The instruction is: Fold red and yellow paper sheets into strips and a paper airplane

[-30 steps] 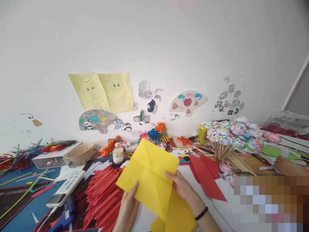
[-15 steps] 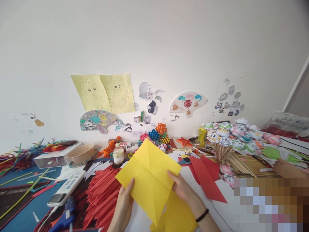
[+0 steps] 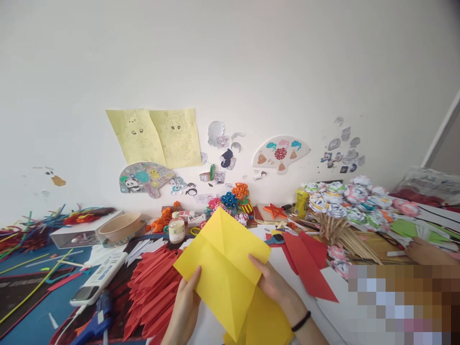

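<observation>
A creased square of yellow paper (image 3: 223, 268) is held up with one corner pointing away toward the wall. My left hand (image 3: 187, 297) pinches its lower left edge, thumb on top and fingers behind. On the opposite side, my right hand (image 3: 275, 280) grips the right edge the same way; a black band circles that wrist. Crossing fold lines run through the middle of the square. Below it lie more yellow sheets (image 3: 268, 318), partly covered by the square and my right arm. Folded red paper strips (image 3: 154, 292) are piled left of my left hand.
A blue glue gun (image 3: 97, 318) and a white power strip (image 3: 98, 278) lie at left. Near the wall stands a small bottle (image 3: 176, 229). Red paper (image 3: 309, 273) lies at right, before paper flowers (image 3: 330, 201). Another person's hand (image 3: 424, 249) is at far right.
Both hands keep the same hold on the yellow square. Its near corner has dipped slightly toward me; otherwise the scene looks nearly the same.
</observation>
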`<state>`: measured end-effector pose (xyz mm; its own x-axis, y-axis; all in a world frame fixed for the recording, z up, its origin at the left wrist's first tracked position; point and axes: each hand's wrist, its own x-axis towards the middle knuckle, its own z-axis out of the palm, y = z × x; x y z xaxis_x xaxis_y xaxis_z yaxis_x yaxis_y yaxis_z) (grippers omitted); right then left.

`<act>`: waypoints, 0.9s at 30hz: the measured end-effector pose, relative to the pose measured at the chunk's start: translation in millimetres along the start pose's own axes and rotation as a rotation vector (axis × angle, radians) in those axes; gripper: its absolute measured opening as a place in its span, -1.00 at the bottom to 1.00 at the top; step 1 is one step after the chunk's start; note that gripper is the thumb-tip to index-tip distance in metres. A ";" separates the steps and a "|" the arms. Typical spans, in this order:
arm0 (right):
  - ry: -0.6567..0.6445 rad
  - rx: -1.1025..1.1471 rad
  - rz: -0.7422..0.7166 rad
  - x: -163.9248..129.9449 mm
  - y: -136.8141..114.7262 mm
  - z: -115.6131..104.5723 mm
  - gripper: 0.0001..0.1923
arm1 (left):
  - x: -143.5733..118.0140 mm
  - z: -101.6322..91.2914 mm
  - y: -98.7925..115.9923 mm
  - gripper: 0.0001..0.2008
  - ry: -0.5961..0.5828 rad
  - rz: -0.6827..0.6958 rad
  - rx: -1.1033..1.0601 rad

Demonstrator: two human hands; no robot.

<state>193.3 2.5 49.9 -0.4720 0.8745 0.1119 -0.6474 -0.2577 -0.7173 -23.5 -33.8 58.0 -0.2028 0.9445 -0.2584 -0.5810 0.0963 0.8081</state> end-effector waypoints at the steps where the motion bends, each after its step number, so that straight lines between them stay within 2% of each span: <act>1: 0.005 0.003 0.002 0.0 0.6 -0.7 -0.54 | 0.0 -0.2 -0.3 -0.60 0.000 0.000 0.000; 7: 0.031 0.002 -0.004 0.3 1.5 -3.5 -0.53 | 0.7 0.3 -0.2 -0.58 0.035 0.013 0.023; 11: 0.029 -0.016 -0.007 0.6 -0.5 -0.6 -0.50 | 2.9 -0.3 -0.5 -0.65 0.052 -0.010 0.019; 17: 0.023 -0.054 -0.013 1.7 0.5 -0.1 -0.52 | 3.5 -3.7 -0.3 -0.69 0.006 0.003 0.041; 24: 0.104 -0.117 -0.033 2.7 2.4 -5.6 -0.50 | 1.4 -12.5 -7.7 -0.54 -0.022 0.160 0.197; 27: 0.093 -0.142 -0.054 3.2 3.0 -7.1 -0.39 | 0.5 -13.3 -9.8 -0.55 -0.015 0.276 0.279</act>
<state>194.1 7.5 43.2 -0.3772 0.9214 0.0932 -0.5764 -0.1548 -0.8024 -28.4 -38.5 42.9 -0.3089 0.9511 -0.0051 -0.2696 -0.0824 0.9595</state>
